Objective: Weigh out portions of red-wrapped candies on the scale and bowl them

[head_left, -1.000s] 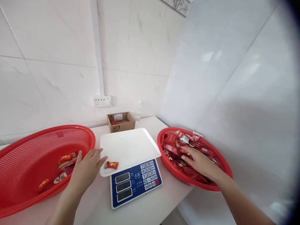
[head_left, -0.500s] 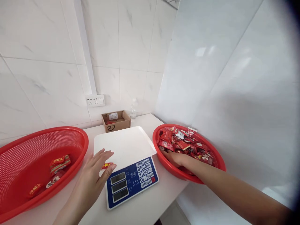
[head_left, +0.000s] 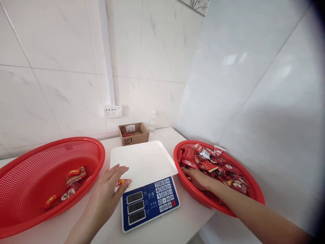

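My left hand lies flat with fingers stretched out over the front left corner of the scale's white tray, its fingertips on a small red snack packet. My right hand reaches into the right red basket, which is full of red snack packets; its fingers are buried among them and hidden. The blue electronic scale stands between the two baskets.
A large red mesh basket on the left holds several packets. A small cardboard box and a clear bottle stand at the back by the tiled wall. A white panel leans at the right.
My left hand slid from the left basket's rim onto the packet on the scale tray. My right hand moved from the top of the pile to the basket's near left side.
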A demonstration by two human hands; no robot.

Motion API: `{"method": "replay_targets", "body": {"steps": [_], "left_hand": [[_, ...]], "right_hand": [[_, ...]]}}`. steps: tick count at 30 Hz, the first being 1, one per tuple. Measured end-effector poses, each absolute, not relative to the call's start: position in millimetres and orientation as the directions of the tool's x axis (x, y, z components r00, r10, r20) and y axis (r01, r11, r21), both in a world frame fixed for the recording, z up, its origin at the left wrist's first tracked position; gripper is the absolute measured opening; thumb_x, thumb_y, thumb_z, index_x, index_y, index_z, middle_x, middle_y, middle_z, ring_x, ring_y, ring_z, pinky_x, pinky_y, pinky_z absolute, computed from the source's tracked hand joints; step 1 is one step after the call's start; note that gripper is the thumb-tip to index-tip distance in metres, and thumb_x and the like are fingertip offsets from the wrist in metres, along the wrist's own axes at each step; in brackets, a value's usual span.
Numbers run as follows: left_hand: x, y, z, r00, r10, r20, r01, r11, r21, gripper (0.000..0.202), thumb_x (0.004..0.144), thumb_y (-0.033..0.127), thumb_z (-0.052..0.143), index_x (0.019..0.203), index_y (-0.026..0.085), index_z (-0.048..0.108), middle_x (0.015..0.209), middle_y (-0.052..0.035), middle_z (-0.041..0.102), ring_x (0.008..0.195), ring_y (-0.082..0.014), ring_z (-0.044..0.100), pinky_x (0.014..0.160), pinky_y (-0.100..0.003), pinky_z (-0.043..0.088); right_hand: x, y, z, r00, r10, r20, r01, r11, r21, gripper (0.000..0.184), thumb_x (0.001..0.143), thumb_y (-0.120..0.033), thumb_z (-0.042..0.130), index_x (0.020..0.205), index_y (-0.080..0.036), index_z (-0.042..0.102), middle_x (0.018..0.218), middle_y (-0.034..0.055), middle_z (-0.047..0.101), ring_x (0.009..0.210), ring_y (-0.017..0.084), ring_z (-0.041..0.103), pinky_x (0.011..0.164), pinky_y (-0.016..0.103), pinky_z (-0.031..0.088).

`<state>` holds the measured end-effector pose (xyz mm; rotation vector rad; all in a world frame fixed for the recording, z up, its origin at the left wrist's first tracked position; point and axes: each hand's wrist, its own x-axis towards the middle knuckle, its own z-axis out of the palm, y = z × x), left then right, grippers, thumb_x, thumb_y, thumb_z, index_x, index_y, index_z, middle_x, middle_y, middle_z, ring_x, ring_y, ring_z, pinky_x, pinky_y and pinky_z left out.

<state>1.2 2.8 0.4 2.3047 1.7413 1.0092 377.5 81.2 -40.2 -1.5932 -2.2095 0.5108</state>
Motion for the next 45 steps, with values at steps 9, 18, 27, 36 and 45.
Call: {"method": "replay_targets", "body": {"steps": [9,18,27,36,45], "left_hand": [[-2,1,3,0.089,0.908,0.409,0.850,-0.283,0.443,0.039,0.092,0.049,0.041,0.116,0.027,0.061,0.123,-0.0059,0.064,0.123,-0.0272,0.052,0.094,-0.041,0.049],[-3,2,2,0.081,0.910,0.407,0.857,-0.272,0.438,0.043,0.092,0.053,0.039,0.117,0.026,0.061,0.122,-0.0060,0.065,0.119,-0.0269,0.056,0.090,-0.038,0.051],[-3,-1,11,-0.001,0.942,0.336,0.830,-0.186,0.526,0.041,0.090,0.051,0.043,0.118,0.026,0.059,0.123,-0.0049,0.064,0.116,-0.0256,0.057,0.092,-0.039,0.049],[-3,-7,15,0.112,0.972,0.205,0.855,-0.199,0.479,0.035,0.092,0.029,0.045,0.124,0.019,0.055,0.130,-0.0084,0.057,0.124,-0.0233,0.050,0.101,-0.037,0.042],[-4,-5,10,0.265,0.957,0.114,0.867,-0.289,0.407,0.025,0.093,0.031,0.046,0.106,0.022,0.065,0.113,-0.0050,0.066,0.125,-0.0292,0.045,0.102,-0.044,0.038]], "right_hand": [[395,85,-16,-0.360,0.931,0.065,0.821,0.349,-0.452,0.028,0.069,-0.025,0.053,0.095,-0.022,0.063,0.104,0.0052,0.067,0.098,0.025,0.061,0.088,0.037,0.047],[415,98,-4,-0.004,0.975,0.222,0.832,0.127,-0.541,0.049,0.068,-0.057,0.059,0.102,-0.023,0.064,0.111,0.0065,0.067,0.097,0.029,0.063,0.089,0.042,0.048],[421,99,17,0.074,0.918,0.390,0.855,0.143,-0.498,0.038,0.073,-0.055,0.051,0.089,-0.023,0.064,0.097,0.0052,0.070,0.077,0.024,0.063,0.074,0.038,0.048],[243,111,22,-0.189,0.862,0.470,0.627,0.474,-0.618,0.028,0.080,-0.045,0.054,0.095,-0.023,0.062,0.097,0.0046,0.068,0.085,0.022,0.063,0.079,0.034,0.048],[148,126,-4,-0.444,0.853,0.273,0.618,0.512,-0.596,0.023,0.089,-0.030,0.048,0.106,-0.022,0.062,0.108,0.0068,0.066,0.094,0.022,0.062,0.084,0.038,0.048]]}}
